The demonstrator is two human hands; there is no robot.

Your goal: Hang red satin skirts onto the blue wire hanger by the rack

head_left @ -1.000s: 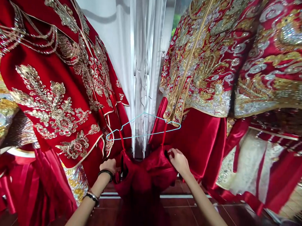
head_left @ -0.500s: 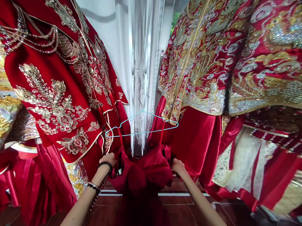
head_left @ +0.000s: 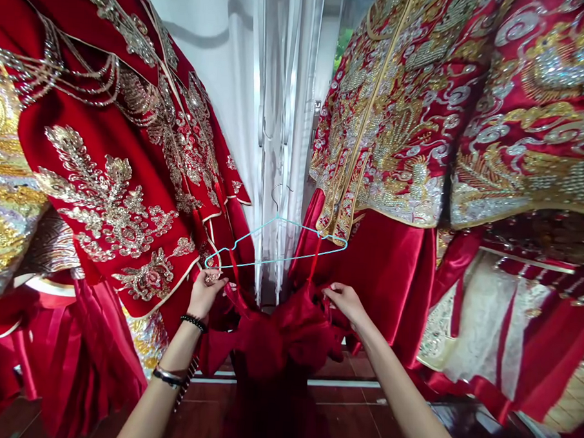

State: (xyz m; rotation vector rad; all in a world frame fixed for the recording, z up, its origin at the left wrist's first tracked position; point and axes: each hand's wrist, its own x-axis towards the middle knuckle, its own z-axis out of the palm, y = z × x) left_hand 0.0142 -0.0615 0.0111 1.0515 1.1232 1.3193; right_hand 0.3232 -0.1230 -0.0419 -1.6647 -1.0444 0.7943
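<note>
A dark red dress (head_left: 280,335) hangs in front of me by thin red straps on a light blue wire hanger (head_left: 244,265). The hanger's metal hook stands upright above it. My left hand (head_left: 206,294), with dark beads and a bangle at the wrist, is closed in a pinch on the left upper edge of the dress, just under the hanger's left end. On the other side, my right hand (head_left: 345,303) pinches the right upper edge near the strap. The skirt falls into shadow below.
A red jacket with silver beadwork (head_left: 123,205) hangs close on the left. Gold-and-silver embroidered red garments (head_left: 397,133) hang on the right. White curtains (head_left: 198,40) and pale vertical poles stand behind the hanger. Dark red floor tiles (head_left: 346,415) show below.
Both hands have moved up from the sides of the bodice to its upper edges near the straps. Fingers that were wrapped round the fabric now pinch it. The view has shifted slightly.
</note>
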